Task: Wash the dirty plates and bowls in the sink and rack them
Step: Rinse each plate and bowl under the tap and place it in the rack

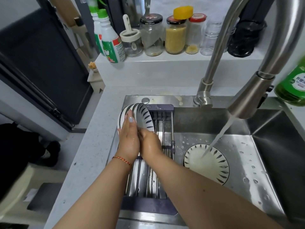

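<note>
Forearms crossing up from 6 o'clock, wet, over a slatted rack point(149, 184) set across the sink's point(267, 171) 9 o'clock end. Left hand point(127, 139), braided cord at the wrist, grip curled round the near edge of a standing bowl point(123, 118), thumb laid flat on its white outside. Right hand point(151, 143) just beside it, grip pinching the lower rim of a second bowl point(145, 118); fingers hidden behind the hand. Both bowls on edge at the rack's 12 o'clock end, touching, white with dark leaf-shaped strokes fanned round the inside and dark bands round the outside. Same-patterned plate point(206, 164) flat on the sink floor at 3 o'clock, well apart from the rack, struck by a slanting stream from the steel faucet point(244, 96). Droplets scattered over the basin. At 12 o'clock on the ledge: glass jars point(175, 37), plus a white bottle with green cap point(112, 45), label in red and green, writing too blurred to read. At 2 o'clock, green soap bottle point(292, 85), label characters illegible. Grey speckled bench point(92, 146) at 9 o'clock.
</note>
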